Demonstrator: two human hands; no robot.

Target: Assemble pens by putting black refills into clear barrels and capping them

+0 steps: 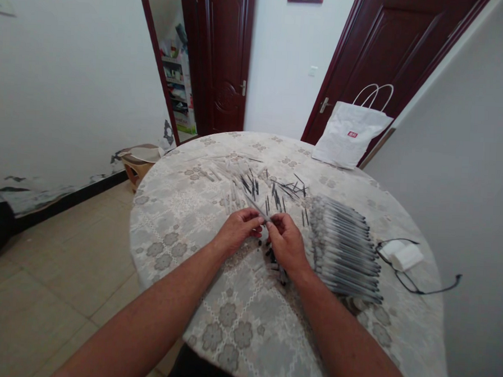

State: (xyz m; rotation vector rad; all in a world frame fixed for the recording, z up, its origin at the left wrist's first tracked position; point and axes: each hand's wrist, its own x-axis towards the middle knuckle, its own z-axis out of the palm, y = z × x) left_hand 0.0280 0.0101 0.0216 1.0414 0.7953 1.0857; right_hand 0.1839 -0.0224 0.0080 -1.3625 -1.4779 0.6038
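Near the middle of the table, my left hand (237, 231) and my right hand (288, 244) pinch a slim grey pen (254, 204) between them. It points away from me and to the left; its near end is between my fingertips. Dark thin refills (277, 198) lie scattered just beyond my hands. Clear pen barrels (219, 170) spread out farther back on the left. Small black pen caps or plugs (270, 252) lie beneath my right hand, partly hidden by it. To the right of my right hand, a stack of pens (347, 247) lies side by side.
The round table has a flowered cloth (162, 288). Eyeglasses (415, 290) and a white folded tissue (401, 255) lie at the right edge. A white paper bag (350, 134) stands at the back right. A brown stool (137, 163) is beyond the table's left edge.
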